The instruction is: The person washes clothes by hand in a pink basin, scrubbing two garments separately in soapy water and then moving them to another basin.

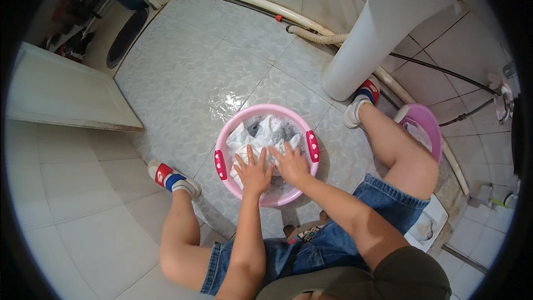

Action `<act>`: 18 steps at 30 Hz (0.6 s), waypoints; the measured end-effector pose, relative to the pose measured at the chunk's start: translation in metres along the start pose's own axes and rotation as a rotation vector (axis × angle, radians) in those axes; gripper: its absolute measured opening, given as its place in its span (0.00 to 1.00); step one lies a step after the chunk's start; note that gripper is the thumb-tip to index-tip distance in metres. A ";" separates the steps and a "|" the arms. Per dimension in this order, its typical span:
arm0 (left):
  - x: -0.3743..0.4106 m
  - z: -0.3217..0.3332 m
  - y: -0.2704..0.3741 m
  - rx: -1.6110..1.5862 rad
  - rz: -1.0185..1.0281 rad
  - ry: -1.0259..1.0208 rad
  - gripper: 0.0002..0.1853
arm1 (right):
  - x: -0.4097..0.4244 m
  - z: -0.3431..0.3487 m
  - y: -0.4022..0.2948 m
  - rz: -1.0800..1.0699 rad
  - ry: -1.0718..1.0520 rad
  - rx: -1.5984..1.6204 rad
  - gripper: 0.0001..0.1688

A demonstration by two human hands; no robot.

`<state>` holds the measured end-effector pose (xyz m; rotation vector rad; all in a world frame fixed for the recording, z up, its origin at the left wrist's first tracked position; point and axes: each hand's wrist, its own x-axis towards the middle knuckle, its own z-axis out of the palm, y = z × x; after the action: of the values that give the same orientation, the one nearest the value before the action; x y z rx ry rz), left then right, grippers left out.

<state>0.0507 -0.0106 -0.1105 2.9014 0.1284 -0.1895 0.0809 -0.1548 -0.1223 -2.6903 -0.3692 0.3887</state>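
Observation:
A round pink plastic basin [266, 109] with dark pink, heart-patterned handles stands on the tiled floor between my feet. White wet cloth [266, 130] lies in sudsy water inside it, with a dark grey patch showing among the folds. My left hand [255, 175] rests palm down on the cloth, fingers spread. Beside it, my right hand [293, 166] is also on the cloth near the right handle, its fingers apart and slightly blurred. Neither hand appears to grip the fabric. Parts of the cloth under both palms are hidden.
A white pedestal [354, 54] rises beyond my right foot. Near my right knee stands a purple-pink bucket [429, 123] with a plastic bag inside. Pipes and a hose [318, 36] run along the wall. An open door [75, 91] is at left; a squat toilet [431, 221] lies behind my right thigh.

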 end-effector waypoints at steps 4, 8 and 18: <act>0.008 0.045 -0.003 0.110 0.000 -0.173 0.33 | 0.007 0.034 0.008 -0.034 -0.085 -0.099 0.30; 0.014 0.074 -0.016 0.136 -0.020 -0.357 0.38 | 0.021 0.054 0.021 -0.030 -0.172 -0.007 0.22; 0.018 -0.040 -0.012 -1.153 -0.003 -0.100 0.49 | 0.049 -0.105 -0.076 0.191 -0.219 1.098 0.21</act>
<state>0.0717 0.0118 -0.0776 1.7423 0.1545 -0.1763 0.1453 -0.1088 -0.0083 -1.6083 0.0629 0.6916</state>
